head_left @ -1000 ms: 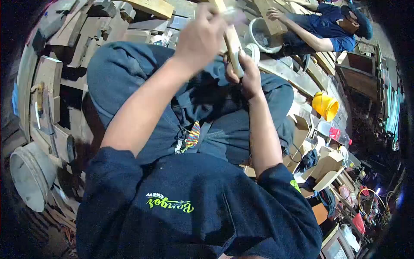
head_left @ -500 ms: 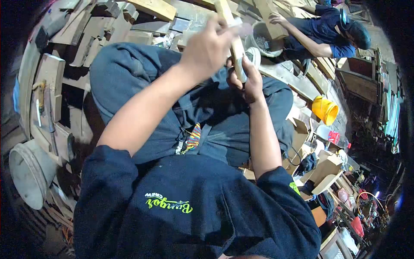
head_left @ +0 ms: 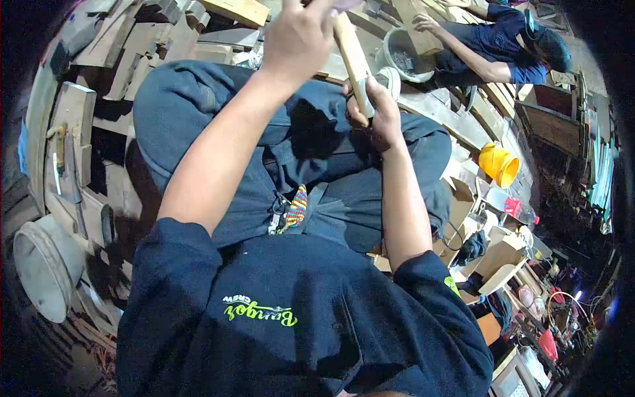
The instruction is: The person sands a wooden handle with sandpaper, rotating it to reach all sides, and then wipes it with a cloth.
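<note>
My right hand is wrapped round the lower end of a long, pale wooden piece, which slants up and to the left above my lap. My left hand is closed near the wood's upper end, at the top edge of the view. A pale purplish piece pokes out by its fingers, cut off by the frame; its kind cannot be made out. Part of the wood's top end is hidden by that piece and the hand.
Wooden boards and blocks lie at the left beside a pale bucket. A grey bucket stands ahead, near another person handling a board. A yellow bucket and clutter lie at the right.
My left hand has moved up and left along the wood to its far end, taking the pale piece with it. My right hand keeps its hold, with the wood slightly shifted.
</note>
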`<state>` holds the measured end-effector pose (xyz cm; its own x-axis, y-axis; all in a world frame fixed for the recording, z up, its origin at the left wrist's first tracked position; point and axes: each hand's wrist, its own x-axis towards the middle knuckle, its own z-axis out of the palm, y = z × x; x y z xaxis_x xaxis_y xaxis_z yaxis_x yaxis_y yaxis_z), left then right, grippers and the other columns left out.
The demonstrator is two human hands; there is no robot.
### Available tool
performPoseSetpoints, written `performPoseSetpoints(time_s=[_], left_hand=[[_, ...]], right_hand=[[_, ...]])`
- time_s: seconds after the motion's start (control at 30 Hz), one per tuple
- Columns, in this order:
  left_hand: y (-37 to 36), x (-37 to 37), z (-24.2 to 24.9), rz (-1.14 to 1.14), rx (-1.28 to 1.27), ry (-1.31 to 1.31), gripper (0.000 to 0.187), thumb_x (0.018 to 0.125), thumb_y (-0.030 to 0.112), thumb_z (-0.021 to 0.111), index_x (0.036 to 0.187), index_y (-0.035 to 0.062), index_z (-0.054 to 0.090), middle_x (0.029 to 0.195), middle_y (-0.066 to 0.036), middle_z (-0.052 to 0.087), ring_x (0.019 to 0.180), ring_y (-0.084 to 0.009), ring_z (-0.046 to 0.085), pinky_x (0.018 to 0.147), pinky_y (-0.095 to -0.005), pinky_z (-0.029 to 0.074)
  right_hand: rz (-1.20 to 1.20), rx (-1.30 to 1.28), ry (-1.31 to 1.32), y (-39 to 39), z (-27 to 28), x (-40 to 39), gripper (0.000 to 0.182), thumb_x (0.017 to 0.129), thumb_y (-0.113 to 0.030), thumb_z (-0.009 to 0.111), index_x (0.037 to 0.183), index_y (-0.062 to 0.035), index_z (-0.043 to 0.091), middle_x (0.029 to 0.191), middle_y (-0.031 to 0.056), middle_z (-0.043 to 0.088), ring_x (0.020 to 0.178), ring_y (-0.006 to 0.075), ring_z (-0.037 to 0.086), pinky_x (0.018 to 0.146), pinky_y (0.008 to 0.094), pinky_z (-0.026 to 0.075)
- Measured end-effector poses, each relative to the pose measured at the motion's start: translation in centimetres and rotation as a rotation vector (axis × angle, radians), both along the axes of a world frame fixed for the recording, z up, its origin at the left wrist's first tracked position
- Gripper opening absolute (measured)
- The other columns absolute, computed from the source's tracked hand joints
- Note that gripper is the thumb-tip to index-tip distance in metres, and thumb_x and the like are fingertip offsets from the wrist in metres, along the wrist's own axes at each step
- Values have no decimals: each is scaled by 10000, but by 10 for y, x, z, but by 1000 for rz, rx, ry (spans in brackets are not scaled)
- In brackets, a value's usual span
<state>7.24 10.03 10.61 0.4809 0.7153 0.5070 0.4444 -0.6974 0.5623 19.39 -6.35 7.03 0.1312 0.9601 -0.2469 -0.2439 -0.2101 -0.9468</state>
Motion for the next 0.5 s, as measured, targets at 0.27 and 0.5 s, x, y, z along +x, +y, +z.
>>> performPoseSetpoints(time_s=[0.27, 0.5], left_hand=[[-14, -6, 2, -53, -40, -36, 245, 923, 170, 601, 1158, 157, 667, 1082, -156, 543, 838, -359, 644, 699, -465, 541], [-41, -9, 1, -272, 112, -71, 274, 902, 144, 607, 1166, 190, 665, 1008, -147, 562, 772, -336, 663, 644, -426, 572]], right_hand=[[-13, 49, 18, 1, -1, 0, 502, 1041, -418, 342, 988, 13, 593, 573, 37, 516, 438, 102, 408, 448, 246, 302], [-153, -55, 194, -4, 4, -7, 507, 1045, -422, 331, 992, 12, 588, 572, 41, 523, 442, 103, 410, 469, 236, 310]])
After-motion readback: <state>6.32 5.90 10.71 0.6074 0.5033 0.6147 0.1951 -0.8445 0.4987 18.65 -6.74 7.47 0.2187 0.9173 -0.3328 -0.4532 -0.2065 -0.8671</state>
